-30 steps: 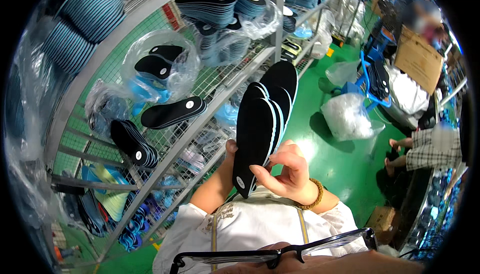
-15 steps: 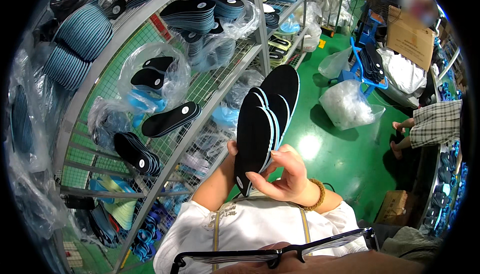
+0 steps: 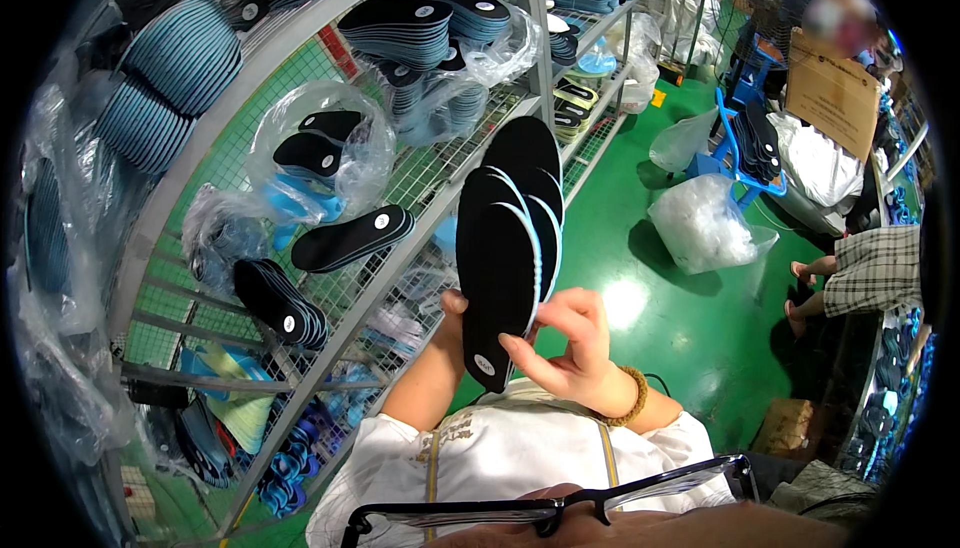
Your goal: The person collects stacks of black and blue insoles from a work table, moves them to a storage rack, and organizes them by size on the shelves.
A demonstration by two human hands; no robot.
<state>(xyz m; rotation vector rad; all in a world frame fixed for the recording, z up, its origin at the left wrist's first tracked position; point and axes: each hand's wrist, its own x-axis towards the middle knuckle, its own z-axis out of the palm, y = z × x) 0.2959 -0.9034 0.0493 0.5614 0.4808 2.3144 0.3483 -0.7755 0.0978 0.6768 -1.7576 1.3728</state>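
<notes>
A fanned stack of black insoles (image 3: 497, 278) with light-blue edges stands upright before my chest, with round white labels at the near ends. My left hand (image 3: 453, 305) grips it from the left; the thumb shows at the edge and the other fingers are hidden behind the insoles. On the right edge, near the lower end, my right hand (image 3: 575, 348) has its thumb and bent index finger closed on the insoles. A braided brown band (image 3: 630, 395) circles my right wrist.
At left, a grey metal wire rack (image 3: 400, 243) holds stacks of insoles (image 3: 395, 33), loose pairs (image 3: 353, 238) and plastic bags. On the green floor stand a stuffed clear bag (image 3: 705, 226), a blue chair (image 3: 742, 153) and cartons (image 3: 785, 426). A person in a plaid garment (image 3: 878, 270) is at right.
The insole stack has turned to show more of its black top face, and its far end has swung left. Both hands keep their grip. The surroundings have shifted slightly right in view.
</notes>
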